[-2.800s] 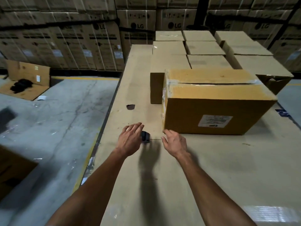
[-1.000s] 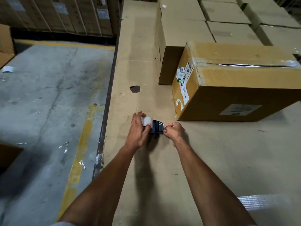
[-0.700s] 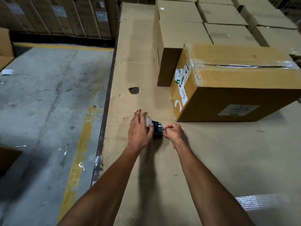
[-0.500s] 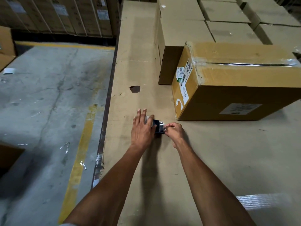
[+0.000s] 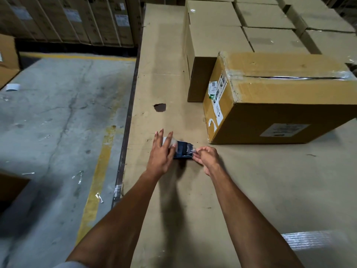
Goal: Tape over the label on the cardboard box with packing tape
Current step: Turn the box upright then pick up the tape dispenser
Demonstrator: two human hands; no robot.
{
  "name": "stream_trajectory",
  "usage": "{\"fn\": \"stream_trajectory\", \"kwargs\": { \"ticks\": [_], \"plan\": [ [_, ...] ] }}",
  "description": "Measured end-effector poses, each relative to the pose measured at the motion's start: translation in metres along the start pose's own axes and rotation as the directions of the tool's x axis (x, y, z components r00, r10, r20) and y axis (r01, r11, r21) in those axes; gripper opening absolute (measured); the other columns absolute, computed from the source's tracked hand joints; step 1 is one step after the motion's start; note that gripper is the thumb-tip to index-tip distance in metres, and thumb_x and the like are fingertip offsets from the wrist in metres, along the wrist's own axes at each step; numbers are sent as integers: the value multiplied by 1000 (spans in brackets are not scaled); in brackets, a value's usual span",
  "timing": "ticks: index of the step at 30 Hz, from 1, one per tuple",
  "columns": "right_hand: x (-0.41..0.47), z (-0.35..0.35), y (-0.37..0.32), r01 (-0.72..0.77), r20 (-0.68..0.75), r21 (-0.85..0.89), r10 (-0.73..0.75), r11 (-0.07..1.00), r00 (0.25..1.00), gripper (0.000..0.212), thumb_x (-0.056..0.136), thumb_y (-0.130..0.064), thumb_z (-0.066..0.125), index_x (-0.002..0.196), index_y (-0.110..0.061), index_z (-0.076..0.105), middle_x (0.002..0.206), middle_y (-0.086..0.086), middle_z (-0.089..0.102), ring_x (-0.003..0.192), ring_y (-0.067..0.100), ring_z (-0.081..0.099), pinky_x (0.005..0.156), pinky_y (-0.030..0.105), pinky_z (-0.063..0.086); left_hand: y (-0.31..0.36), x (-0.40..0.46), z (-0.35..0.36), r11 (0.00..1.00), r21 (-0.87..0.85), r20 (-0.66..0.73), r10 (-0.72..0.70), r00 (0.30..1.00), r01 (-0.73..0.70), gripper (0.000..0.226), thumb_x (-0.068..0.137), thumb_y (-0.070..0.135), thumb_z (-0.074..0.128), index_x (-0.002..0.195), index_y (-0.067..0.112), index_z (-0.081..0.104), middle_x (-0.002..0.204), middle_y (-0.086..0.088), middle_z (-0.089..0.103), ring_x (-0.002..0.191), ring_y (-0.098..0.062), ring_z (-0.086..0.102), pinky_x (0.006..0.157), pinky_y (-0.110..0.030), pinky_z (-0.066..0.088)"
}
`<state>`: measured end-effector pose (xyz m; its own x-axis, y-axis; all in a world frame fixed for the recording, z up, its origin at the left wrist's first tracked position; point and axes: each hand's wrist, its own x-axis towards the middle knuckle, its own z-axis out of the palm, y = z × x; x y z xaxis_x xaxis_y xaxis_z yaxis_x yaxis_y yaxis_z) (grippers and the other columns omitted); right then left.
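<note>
A brown cardboard box (image 5: 289,97) stands on the cardboard-covered table (image 5: 241,190). It carries a white label (image 5: 284,130) on its near side and several stickers (image 5: 217,93) on its left end. Clear tape runs along its top seam. Just left of the box's near corner lies a dark blue tape roll (image 5: 182,149). My left hand (image 5: 162,153) rests on the roll with fingers spread. My right hand (image 5: 206,157) pinches the clear tape end at the roll's right side.
Several closed cartons (image 5: 216,37) stand in rows behind the box. A dark hole (image 5: 160,107) marks the table cover. The table's left edge (image 5: 123,151) drops to a concrete floor with a yellow line (image 5: 96,180). Stacked boxes (image 5: 67,18) line the far wall.
My hands came together on the tape roll over the last seconds. In the last half second the left hand's fingers spread on the roll and the right hand keeps pinching at the tape end.
</note>
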<state>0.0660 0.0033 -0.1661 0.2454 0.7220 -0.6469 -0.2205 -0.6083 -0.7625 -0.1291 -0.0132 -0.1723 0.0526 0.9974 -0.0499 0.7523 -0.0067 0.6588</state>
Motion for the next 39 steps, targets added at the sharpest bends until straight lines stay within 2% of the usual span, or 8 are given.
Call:
{"fn": "stream_trajectory", "kwargs": {
  "ticks": [7,11,17,20,25,27,30,39],
  "plan": [
    [-1,-8,-5,-34,78,54,30,998,996,19,106,7,43,93,-4,52,118,32,64,115,40,65,104,46,52,13,-2,0,990,144,15,2,1000,-4,63,114,55,36,172,36,21,182,-5,5,168,-29,3,131,-50,23],
    [3,-18,-4,-40,98,18,38,999,994,25,113,-5,32,122,10,50,137,39,57,133,48,57,104,44,50,15,-1,1,984,179,43,-18,999,10,67,112,59,36,173,35,18,182,-4,1,168,-28,1,130,-50,25],
    [8,-10,4,-44,65,16,43,999,997,20,98,6,64,118,6,59,114,29,66,96,30,69,103,39,54,13,3,7,966,253,47,36,998,-47,67,113,56,39,173,32,20,182,-7,3,168,-30,1,132,-47,21],
    [17,0,2,-15,11,17,15,1000,1000,27,95,10,65,122,8,59,108,25,67,89,26,69,100,37,56,12,11,3,959,276,68,44,997,-61,68,113,58,37,173,31,19,182,-5,0,168,-30,-2,133,-47,16],
    [36,27,-17,30,-16,-5,-30,1000,999,26,96,7,66,122,9,59,107,22,66,99,29,66,100,39,56,11,41,-12,964,256,93,43,995,-66,71,112,57,39,173,29,17,183,-2,-5,168,-29,-9,134,-49,14],
    [46,37,-27,44,-19,-10,-44,999,999,11,95,7,66,104,1,63,105,21,67,98,28,66,97,37,57,10,60,-17,960,273,101,42,994,-68,71,113,55,40,174,28,15,182,-2,-8,167,-29,-12,135,-50,11],
    [68,52,-38,62,-46,-75,-66,995,997,20,88,0,76,85,-15,65,100,17,74,94,28,74,97,43,61,6,90,-21,951,298,110,52,993,-83,70,114,52,40,174,27,11,182,-3,-12,167,-29,-15,136,-53,8],
    [106,74,-61,108,-36,-60,-110,992,993,15,93,1,71,95,-12,64,108,24,75,102,34,75,93,40,62,-3,136,-21,918,385,106,56,993,-93,69,115,52,35,174,25,11,182,-3,-6,167,-29,-16,136,-54,7]
  ]
}}
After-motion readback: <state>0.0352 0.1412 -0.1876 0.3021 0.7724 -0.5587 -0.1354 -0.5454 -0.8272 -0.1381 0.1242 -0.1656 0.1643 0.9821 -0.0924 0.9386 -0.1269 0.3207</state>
